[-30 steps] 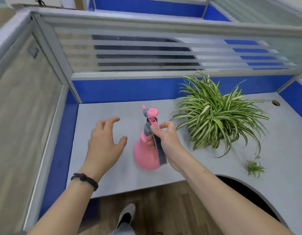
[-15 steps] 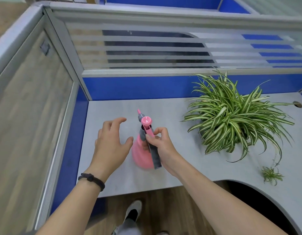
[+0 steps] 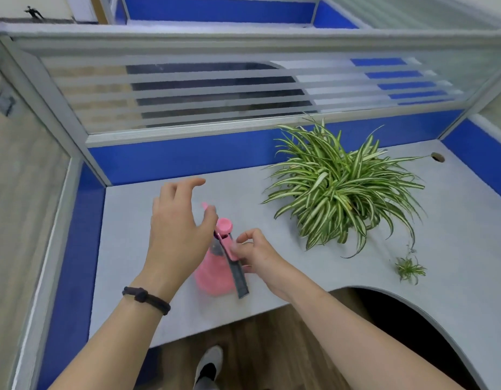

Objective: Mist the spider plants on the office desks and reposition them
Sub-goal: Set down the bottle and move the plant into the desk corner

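Note:
A pink spray bottle [image 3: 212, 277] with a pink cap and a long grey trigger lever stands on the grey desk [image 3: 125, 249] near its front edge. My right hand [image 3: 257, 254] holds the bottle's handle and lever from the right. My left hand [image 3: 176, 229] hovers open, fingers spread, over the bottle's left side and hides part of the nozzle. A bushy green-and-white spider plant [image 3: 339, 190] sits to the right of the bottle, its pot hidden under the leaves. A small plantlet [image 3: 409, 268] on a thin runner lies on the desk near the front right.
Blue partition panels [image 3: 187, 153] with striped glass above close off the back and both sides of the desk. A cable hole [image 3: 437, 157] is at the back right. The desk front curves around a dark cut-out [image 3: 412, 333]. My shoe [image 3: 208, 364] is on the wooden floor.
My left hand has moved right and forward from beside the bottle to over its top. My right hand has slid lower along the handle. The bottle and plant stay in place.

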